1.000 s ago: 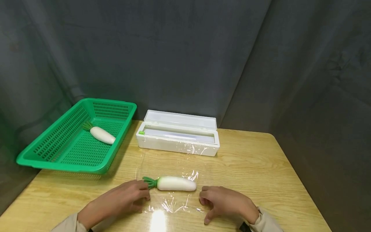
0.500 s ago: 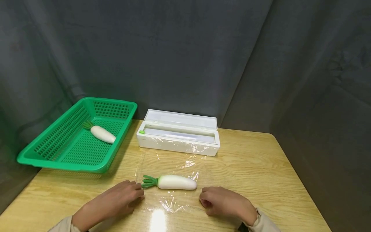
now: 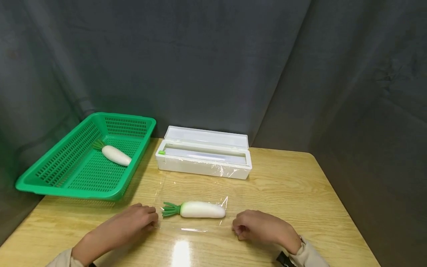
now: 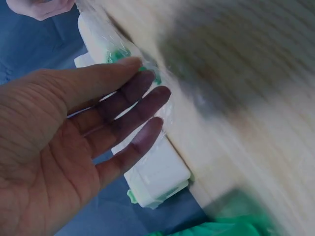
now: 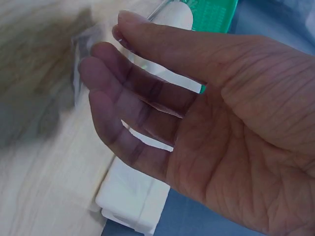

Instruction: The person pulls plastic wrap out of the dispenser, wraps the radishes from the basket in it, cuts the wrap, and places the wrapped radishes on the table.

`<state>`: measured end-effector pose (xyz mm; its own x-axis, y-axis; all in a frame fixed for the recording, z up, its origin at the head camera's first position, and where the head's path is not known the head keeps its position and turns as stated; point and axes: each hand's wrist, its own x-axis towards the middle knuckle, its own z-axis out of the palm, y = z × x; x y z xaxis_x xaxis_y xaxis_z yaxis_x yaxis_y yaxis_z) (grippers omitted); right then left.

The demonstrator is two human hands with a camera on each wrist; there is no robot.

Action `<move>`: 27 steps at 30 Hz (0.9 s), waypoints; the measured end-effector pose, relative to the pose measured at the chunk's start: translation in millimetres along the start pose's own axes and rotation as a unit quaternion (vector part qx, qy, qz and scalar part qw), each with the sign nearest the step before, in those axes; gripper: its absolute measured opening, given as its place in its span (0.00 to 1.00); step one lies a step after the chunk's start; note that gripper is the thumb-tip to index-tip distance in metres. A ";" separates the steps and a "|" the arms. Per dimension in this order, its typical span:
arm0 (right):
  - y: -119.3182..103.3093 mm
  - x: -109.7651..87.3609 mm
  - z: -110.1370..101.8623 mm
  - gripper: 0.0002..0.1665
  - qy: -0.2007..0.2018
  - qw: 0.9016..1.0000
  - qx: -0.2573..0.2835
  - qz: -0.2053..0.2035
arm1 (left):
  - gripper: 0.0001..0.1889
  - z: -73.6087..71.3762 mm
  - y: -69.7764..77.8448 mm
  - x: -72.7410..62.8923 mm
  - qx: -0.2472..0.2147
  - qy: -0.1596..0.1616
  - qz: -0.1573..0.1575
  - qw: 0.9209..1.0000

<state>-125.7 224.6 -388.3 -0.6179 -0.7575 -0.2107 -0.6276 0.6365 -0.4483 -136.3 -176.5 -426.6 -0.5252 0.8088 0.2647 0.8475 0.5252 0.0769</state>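
A white radish (image 3: pixel 202 210) with green stems lies on a sheet of clear cling film (image 3: pixel 193 230) on the table. My left hand (image 3: pixel 128 224) pinches the film's near left corner, to the left of the stems. Thumb and fingertips meet at the film (image 4: pixel 166 96) in the left wrist view. Right of the radish's tip, my right hand (image 3: pixel 267 230) pinches the near right corner, and a fold of film (image 5: pixel 81 64) shows past its fingertips in the right wrist view. The film's near edge looks taut between both hands. Its far end runs back to the white dispenser box (image 3: pixel 203 168).
The dispenser's lid (image 3: pixel 207 137) stands raised, with a green slider (image 3: pixel 161 152) at the left of its front edge. A green basket (image 3: pixel 83 193) at the back left holds a second white radish (image 3: pixel 116 155). Dark curtains (image 3: pixel 186 66) hang behind and beside the wooden table (image 3: pixel 293 185).
My left hand has moved left, away from the stems. My right hand's thumb has closed onto the film and the hand has shifted slightly right. The film's near edge has straightened and its wrinkles smoothed.
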 end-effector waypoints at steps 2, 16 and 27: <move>1.9 -0.9 -2.1 0.16 0.007 1.000 0.000 -0.005 | 0.15 -5.1 -0.9 1.0 -0.002 -0.005 -0.005 1.000; 10.8 -3.6 -16.3 0.17 0.040 0.999 -0.001 -0.032 | 0.07 -12.1 -19.6 6.2 0.032 0.155 0.054 0.986; 20.6 -2.5 -26.5 0.14 0.089 0.995 0.041 0.015 | 0.13 -12.7 -22.2 8.8 0.027 0.153 -0.028 0.987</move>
<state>-149.6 243.4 -373.9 -0.7149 -0.6955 -0.0712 -0.5711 0.6397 -0.5145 -158.8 -184.4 -413.7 -0.5161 0.6641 0.5410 0.8079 0.5872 0.0499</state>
